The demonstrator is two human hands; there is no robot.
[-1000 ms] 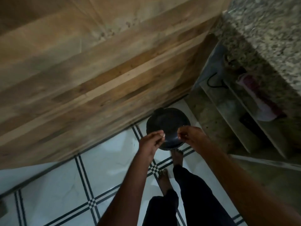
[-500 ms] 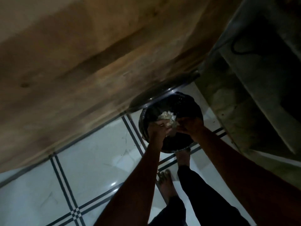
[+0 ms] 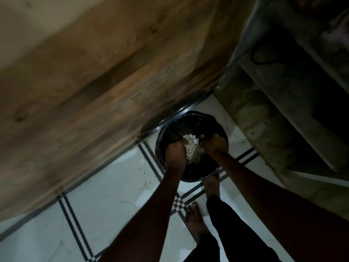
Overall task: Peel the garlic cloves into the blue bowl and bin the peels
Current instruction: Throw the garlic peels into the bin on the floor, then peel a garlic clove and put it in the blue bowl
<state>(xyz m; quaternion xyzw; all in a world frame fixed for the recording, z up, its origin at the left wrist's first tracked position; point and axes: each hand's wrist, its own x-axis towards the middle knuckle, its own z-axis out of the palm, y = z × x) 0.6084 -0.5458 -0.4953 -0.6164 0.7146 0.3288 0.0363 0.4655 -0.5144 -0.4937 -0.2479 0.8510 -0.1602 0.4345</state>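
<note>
A wooden panel (image 3: 79,76) fills the left and top of the view, running down to a white tiled floor (image 3: 105,188) crossed by dark double lines. Against the panel's foot leans a round dark lid (image 3: 170,112), tilted up behind the bin (image 3: 190,121). The bin is round, black and lined with a dark bag; it stands on the floor just in front of the person's bare feet.

The left hand (image 3: 174,155) is inside the bin's mouth, fingers curled inward against the left side of the peels (image 3: 192,148). The peels are a pale, papery, off-white clump, flaky and loose, bright against the black liner, and they sit between the two hands over the bin's middle. The right hand (image 3: 214,145) is on the other side, fingers curled against the clump's right edge, so both hands cup and grip the heap together.

To the right stand dim grey shelves (image 3: 294,103), with a dark cord (image 3: 261,57) looped on an upper one. Whatever else lies there is too dark to make out.
</note>
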